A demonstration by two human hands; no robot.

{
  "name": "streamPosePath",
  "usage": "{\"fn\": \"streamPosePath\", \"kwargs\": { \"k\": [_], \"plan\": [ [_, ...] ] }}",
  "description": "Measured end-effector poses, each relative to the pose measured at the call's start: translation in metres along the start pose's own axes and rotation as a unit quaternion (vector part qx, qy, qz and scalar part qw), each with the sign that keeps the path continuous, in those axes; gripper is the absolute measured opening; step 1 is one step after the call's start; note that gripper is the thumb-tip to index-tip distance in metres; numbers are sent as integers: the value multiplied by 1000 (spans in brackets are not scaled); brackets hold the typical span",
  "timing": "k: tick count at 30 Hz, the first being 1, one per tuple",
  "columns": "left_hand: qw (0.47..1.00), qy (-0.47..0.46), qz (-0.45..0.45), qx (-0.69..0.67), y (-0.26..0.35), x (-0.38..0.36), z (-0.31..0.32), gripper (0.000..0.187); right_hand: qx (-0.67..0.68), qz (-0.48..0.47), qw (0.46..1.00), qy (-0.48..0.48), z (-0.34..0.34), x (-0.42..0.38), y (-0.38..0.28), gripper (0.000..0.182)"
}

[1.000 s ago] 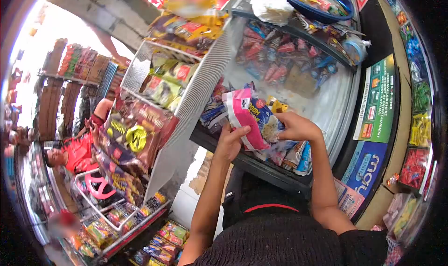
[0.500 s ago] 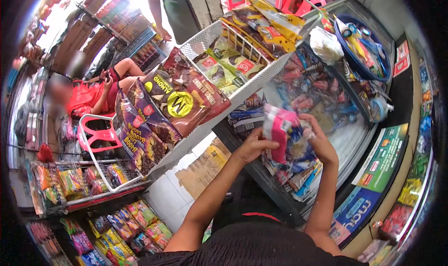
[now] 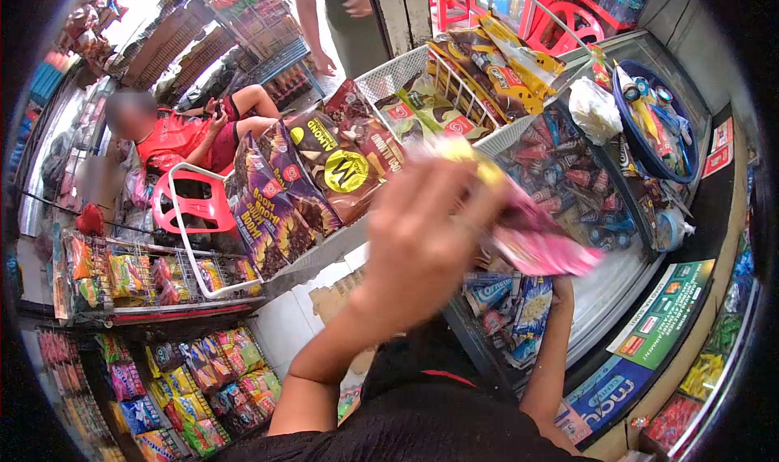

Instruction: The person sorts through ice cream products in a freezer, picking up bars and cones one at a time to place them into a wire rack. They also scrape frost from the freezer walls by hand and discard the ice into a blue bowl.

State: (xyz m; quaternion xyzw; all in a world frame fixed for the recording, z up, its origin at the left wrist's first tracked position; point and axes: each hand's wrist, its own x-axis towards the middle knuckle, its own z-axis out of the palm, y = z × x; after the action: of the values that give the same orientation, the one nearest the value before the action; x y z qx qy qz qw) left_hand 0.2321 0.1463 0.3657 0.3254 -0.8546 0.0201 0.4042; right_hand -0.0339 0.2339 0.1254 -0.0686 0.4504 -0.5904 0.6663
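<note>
My left hand (image 3: 418,231) is raised close to the camera over the freezer's near edge, smeared by motion. Its fingers are closed around a pink ice cream packet (image 3: 556,247), which sticks out to the right; something yellow and white shows above the knuckles. Lower down, my right hand (image 3: 561,290) is beside blue ice cream packets (image 3: 531,306) in the freezer (image 3: 596,320). The pink packet covers most of its fingers, so its grip is hidden. Many cone ice creams (image 3: 568,174) lie farther back in the freezer.
A white wire basket (image 3: 393,77) of ice cream packets stands across the freezer's left side. Behind are a blue basin (image 3: 657,121) and a white plastic bag (image 3: 595,109). A seated person in red (image 3: 182,141) and a standing person (image 3: 345,32) are at the left and back.
My left hand has risen toward the camera and left with the pink packet. My right hand has come off that packet and moved down to the blue packets. The view has shifted slightly.
</note>
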Motion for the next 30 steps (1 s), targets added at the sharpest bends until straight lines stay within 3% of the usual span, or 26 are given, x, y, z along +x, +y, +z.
{"fn": "streamPosePath", "kwargs": {
  "k": [1, 2, 3, 5, 7, 11, 15, 17, 19, 23, 25, 28, 30],
  "plan": [
    [996, 38, 17, 85, -13, 6, -6, 31, -20, -17, 1000, 8, -9, 1, 1, 36],
    [985, 44, 4, 165, -26, 10, -9, 33, -28, 8, 997, -66, -40, 18, 9, 46],
    [981, 34, -29, 189, -37, 12, -7, 35, -28, 7, 997, -66, -41, 18, 8, 46],
    [979, 15, -62, 192, -58, 6, -3, 37, -39, 29, 997, -57, -35, 17, 6, 45],
    [959, -75, -144, 230, -71, 0, 2, 36, -29, 27, 999, -33, -24, 17, 7, 43],
    [943, -151, -161, 247, -74, -12, -5, 45, -65, 5, 998, -8, -12, 11, 8, 38],
    [951, -130, -163, 228, -84, -16, -8, 52, -33, 41, 999, -10, -3, 8, 9, 39],
    [947, -134, -171, 236, -82, -15, -11, 45, -25, 51, 998, 24, 9, 5, 1, 34],
    [960, -73, -204, 176, -77, -14, -16, 37, -41, 47, 998, 18, 20, -1, -5, 36],
    [969, -6, -180, 169, -58, -14, -28, 29, -60, 26, 998, 2, 44, -13, -25, 36],
    [982, 41, -138, 120, -43, -19, -27, 29, -107, -66, 991, 40, 69, -29, -38, 39],
    [977, 69, -154, -131, -16, -26, -24, 33, -147, -102, 984, -14, 99, -48, -63, 51],
    [938, -23, -201, -283, -4, -36, -25, 52, -132, -119, 982, -62, 153, -59, -77, 49]
  ]
}}
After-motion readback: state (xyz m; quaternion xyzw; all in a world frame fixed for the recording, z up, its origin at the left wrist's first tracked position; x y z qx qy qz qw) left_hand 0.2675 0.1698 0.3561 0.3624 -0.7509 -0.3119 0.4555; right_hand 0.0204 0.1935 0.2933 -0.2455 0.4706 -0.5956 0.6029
